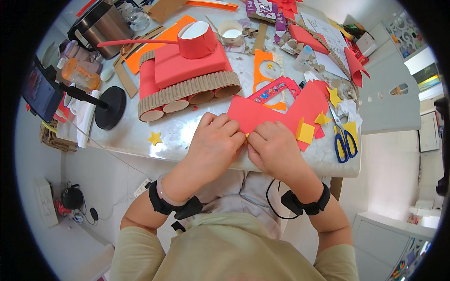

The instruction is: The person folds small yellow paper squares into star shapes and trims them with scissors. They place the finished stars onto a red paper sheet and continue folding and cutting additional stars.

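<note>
My left hand [219,142] and my right hand [272,147] meet at the table's near edge. Between their fingertips they pinch a small piece of yellow paper [247,135], mostly hidden by the fingers. Just beyond them lies red paper [255,111], partly covered by the hands. A folded yellow paper piece [305,132] rests on it, right of my right hand. Further left, a yellow paper star [154,138] lies flat on the table. Behind it stands a red paper tank model [191,65] with corrugated cardboard tracks [190,92] around cardboard tubes.
Blue-handled scissors [344,144] lie at the table's right edge, near another yellow star [334,97]. A red ruler [270,89] overlaps an orange cut-out sheet [263,66]. A phone stand [110,107] and a steel kettle [102,26] are at the left. A paper cup [230,31] stands behind the tank.
</note>
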`<state>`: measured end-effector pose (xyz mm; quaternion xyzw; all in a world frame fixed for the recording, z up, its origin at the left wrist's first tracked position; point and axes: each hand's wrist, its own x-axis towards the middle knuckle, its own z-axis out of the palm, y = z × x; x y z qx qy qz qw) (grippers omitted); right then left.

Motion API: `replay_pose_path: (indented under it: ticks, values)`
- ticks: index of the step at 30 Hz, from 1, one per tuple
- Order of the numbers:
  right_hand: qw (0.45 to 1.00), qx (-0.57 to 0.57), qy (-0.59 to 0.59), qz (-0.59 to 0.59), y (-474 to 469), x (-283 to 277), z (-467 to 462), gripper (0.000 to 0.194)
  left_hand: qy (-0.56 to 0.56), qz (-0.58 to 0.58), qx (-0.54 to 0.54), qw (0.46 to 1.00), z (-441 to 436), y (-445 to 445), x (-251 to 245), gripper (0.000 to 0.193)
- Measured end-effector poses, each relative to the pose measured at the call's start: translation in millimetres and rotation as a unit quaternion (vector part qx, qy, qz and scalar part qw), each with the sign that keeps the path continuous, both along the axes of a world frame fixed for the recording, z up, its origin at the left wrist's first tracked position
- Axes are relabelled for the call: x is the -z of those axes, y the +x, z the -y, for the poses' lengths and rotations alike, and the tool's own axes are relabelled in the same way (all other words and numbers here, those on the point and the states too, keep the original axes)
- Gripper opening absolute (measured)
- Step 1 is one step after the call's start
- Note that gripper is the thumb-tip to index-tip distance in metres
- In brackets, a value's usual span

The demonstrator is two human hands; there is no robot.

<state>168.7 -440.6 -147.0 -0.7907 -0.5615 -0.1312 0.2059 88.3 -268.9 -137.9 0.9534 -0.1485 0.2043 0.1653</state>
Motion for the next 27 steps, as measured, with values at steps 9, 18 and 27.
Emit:
replay_pose_path:
  ticks: [9,18,27]
  values:
    - [0.998,0.021,-0.056,0.010,-6.7,-10.5,-6.2,0.011,-0.034,-0.010,0.008,0.999,-6.9,-3.2,-1.2,0.016]
    - [0.897,0.062,0.103,-0.425,-20.7,-35.3,14.9,0.032,-0.117,0.153,0.016,0.981,-1.8,-6.7,-3.5,0.023]
    - [0.931,-0.017,0.240,-0.273,-29.2,-38.7,27.4,0.025,-0.104,0.231,0.026,0.967,-0.5,-12.4,-17.3,0.031]
